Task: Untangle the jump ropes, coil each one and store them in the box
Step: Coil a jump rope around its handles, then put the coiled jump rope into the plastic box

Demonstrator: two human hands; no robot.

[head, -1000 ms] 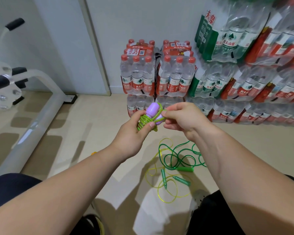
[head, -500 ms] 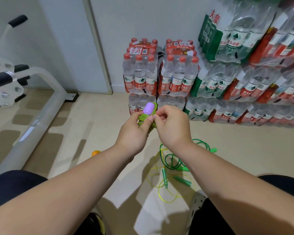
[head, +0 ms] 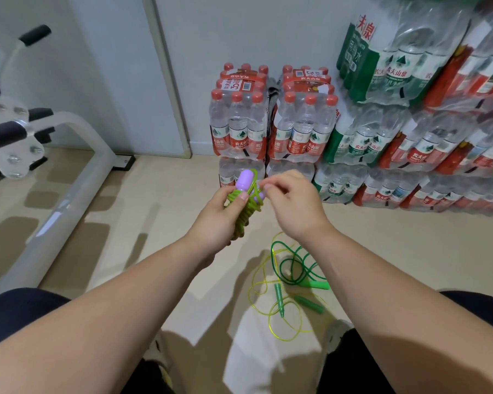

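Thumb and forefinger of the right hand (head: 295,204) pinch a loop of green cord at the top of a coiled jump rope (head: 244,216), with the other fingers curled loosely behind them. This is at the centre of the frame. The left hand (head: 215,223) grips the bundle from below, its fingers wrapped round the coil and its thumb (head: 242,196) pressed flat against the front of the windings. Two purple handles (head: 246,180) stick up out of the bundle, one standing clear above the thumb and the other showing only its rounded end beside the right fingertips.

Both bare forearms reach in from the lower corners, above knees in dark trousers (head: 20,314). Below the hands, right of centre, two more ropes lie tangled together on the pale floor (head: 165,223). They are a dark green rope (head: 282,268) with a bright green handle (head: 321,285) and a thin yellow rope (head: 261,282) whose loops cross it. Two darker green handles (head: 278,297) rest among the yellow loops.

Shrink-wrapped packs of bottled water (head: 302,123) are stacked along the wall from upper centre to the right edge. The white frame of an exercise machine (head: 66,177) slants across the left side.
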